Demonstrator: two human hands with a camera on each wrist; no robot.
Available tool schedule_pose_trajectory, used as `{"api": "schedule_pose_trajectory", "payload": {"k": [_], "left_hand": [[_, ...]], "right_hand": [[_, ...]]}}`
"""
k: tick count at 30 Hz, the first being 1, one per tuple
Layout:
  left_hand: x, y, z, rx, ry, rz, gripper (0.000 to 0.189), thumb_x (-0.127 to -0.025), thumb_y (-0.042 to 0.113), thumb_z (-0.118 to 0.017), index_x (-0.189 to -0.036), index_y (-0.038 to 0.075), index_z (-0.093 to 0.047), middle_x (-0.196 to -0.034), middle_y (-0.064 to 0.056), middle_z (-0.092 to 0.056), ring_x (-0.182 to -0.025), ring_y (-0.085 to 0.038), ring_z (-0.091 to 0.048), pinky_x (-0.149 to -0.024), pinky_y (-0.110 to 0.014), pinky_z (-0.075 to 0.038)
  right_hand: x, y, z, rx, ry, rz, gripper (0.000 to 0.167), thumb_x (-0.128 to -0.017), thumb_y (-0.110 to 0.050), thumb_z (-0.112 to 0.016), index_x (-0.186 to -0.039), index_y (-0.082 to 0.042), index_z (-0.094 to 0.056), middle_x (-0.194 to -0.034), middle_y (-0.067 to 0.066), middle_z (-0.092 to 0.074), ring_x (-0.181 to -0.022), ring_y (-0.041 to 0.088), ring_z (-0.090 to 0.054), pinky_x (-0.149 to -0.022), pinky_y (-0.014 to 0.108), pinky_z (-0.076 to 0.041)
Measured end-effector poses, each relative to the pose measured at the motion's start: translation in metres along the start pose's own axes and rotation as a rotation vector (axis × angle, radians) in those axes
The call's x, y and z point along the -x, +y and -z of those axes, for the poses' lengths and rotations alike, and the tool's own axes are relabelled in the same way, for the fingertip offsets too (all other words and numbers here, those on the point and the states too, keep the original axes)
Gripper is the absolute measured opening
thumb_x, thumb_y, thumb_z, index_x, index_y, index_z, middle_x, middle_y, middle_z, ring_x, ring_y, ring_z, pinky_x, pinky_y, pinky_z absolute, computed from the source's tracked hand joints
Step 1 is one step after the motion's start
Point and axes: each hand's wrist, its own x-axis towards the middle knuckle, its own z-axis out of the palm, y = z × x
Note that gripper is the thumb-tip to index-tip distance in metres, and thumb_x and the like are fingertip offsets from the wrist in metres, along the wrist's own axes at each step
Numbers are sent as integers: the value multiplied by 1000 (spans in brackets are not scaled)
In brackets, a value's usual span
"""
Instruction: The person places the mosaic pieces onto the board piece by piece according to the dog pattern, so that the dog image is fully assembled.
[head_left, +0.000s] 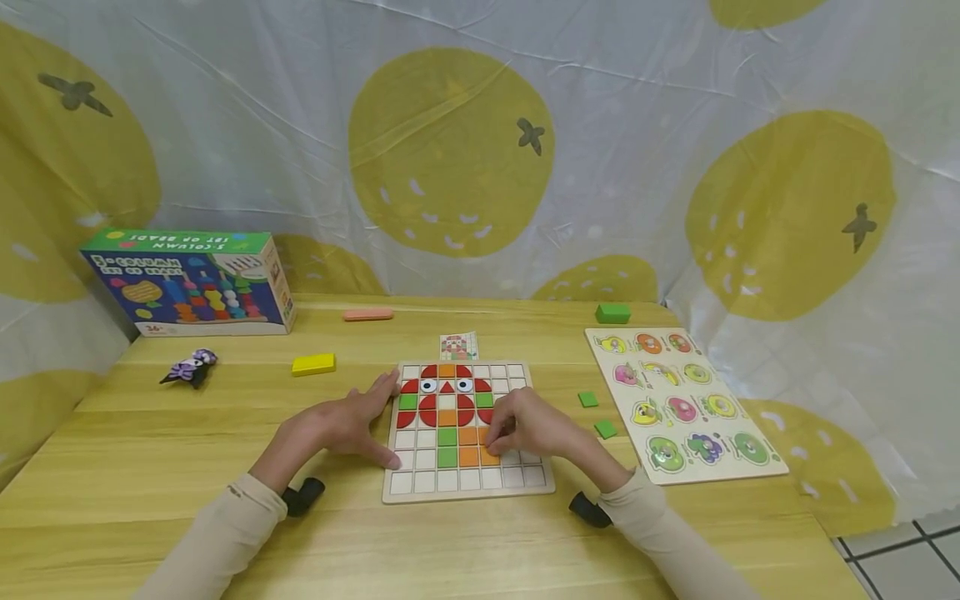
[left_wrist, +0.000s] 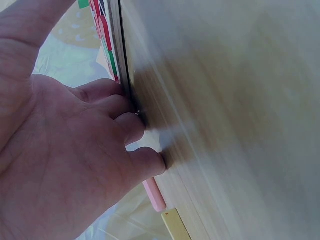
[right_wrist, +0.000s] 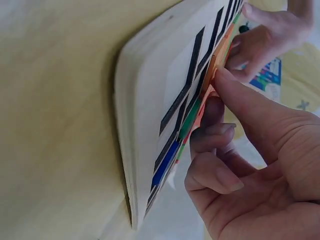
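Note:
A square wooden grid board (head_left: 469, 490) bears red, orange, green and white tiles, plus two eye pieces, in an owl-like pattern. My left hand (head_left: 347, 423) rests spread along its left edge, thumb on the lower left and fingertips at the upper left side. In the left wrist view, those fingers (left_wrist: 132, 127) touch the tabletop beside the board's edge. My right hand (head_left: 534, 423) pinches an orange tile (head_left: 490, 457) at the lower right of the pattern. Its thumb (right_wrist: 225, 77) lies at the orange tiles in the right wrist view. The hand covers several squares from above.
A pattern card (head_left: 458, 346) lies behind the board. Two green tiles (head_left: 588, 399) and a fruit puzzle board (head_left: 678, 400) are on the right, with a green block (head_left: 613, 313) behind. Leftward are a yellow block (head_left: 313, 364), a pink stick (head_left: 367, 314), a purple-black item (head_left: 191, 368) and a bead-set box (head_left: 187, 283).

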Motion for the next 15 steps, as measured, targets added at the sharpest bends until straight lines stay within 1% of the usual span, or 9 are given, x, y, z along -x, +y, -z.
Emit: {"api": "schedule_pose_trajectory", "payload": {"k": [5,8,11,14,15], "left_hand": [[0,0,0,-1,-2,-5,140,-82,51,-93,-173,5,3,-179,-25,-7,-155,-69,-8,-120,-82,-16],[0,-1,0,-6,1,-1,139,-82,51,-93,-173,5,1,-179,-25,-5,-155,-69,-8,-121,-82,-16],[0,-1,0,-11,6,-3,139,-81,52,-93,-173,5,0,-179,-27,-5,-154,-70,-9,-121,-82,-17],[0,-1,0,-10,5,-5,139,-81,52,-93,-173,4,0,-179,-27,-5,-153,-71,-9,-120,-82,-16],[0,-1,0,-7,4,-4,139,-81,51,-93,-173,4,0,-179,-27,-5,-154,-71,-9,-120,-82,-16]], "right_hand": [[0,-2,-2,11,7,-1,11,-86,1,-90,-81,-7,-84,-80,-5,-71,-70,4,-56,-64,19,-52],[1,-2,2,39,19,15,11,-87,-3,-90,-82,-9,-84,-79,-8,-70,-71,4,-56,-64,19,-51],[4,2,15,61,44,41,8,-89,-7,-90,-85,-11,-84,-82,-8,-71,-72,6,-59,-66,21,-52],[10,13,35,39,52,57,3,-92,-8,-87,-92,-9,-84,-88,-6,-75,-76,9,-63,-69,25,-55],[13,18,43,26,52,58,4,-92,-8,-86,-95,-8,-84,-91,-4,-76,-78,11,-65,-69,26,-56]]}}
